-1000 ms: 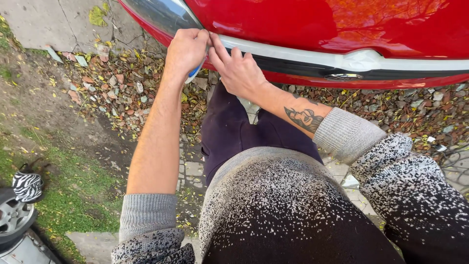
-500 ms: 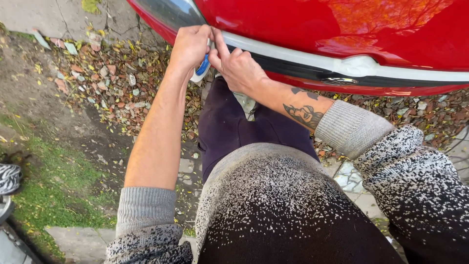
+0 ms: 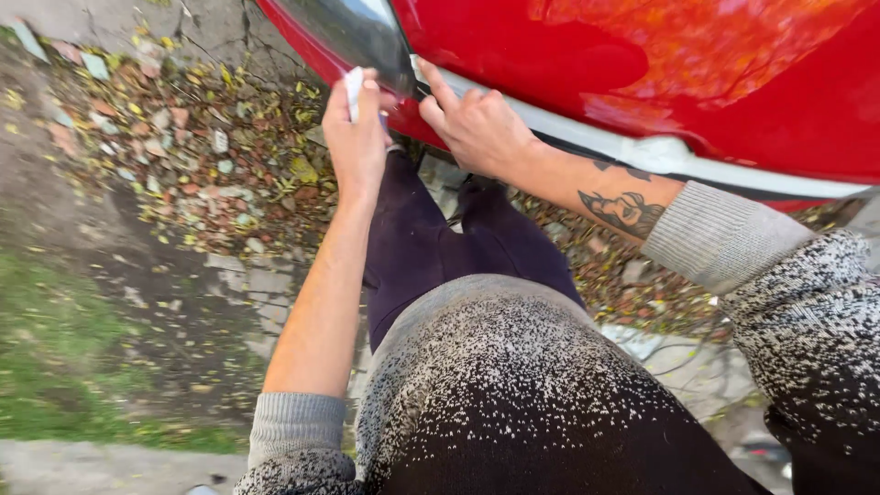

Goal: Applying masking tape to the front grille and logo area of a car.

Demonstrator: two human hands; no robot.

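Crouching at the red car body (image 3: 697, 82), you have both hands up at its lower edge. Pale trim strip (image 3: 587, 147) runs along the car's underside edge; keep your pressure following that line. Dark headlamp (image 3: 353, 32) sits at the car's corner, just above both hands. Right hand (image 3: 477, 128): fingers spread, pressed flat on the strip beside the lamp. Left hand (image 3: 356, 137): clamped on a small white piece (image 3: 353, 90), held at the lamp's lower edge. Steady it with the right before pushing.
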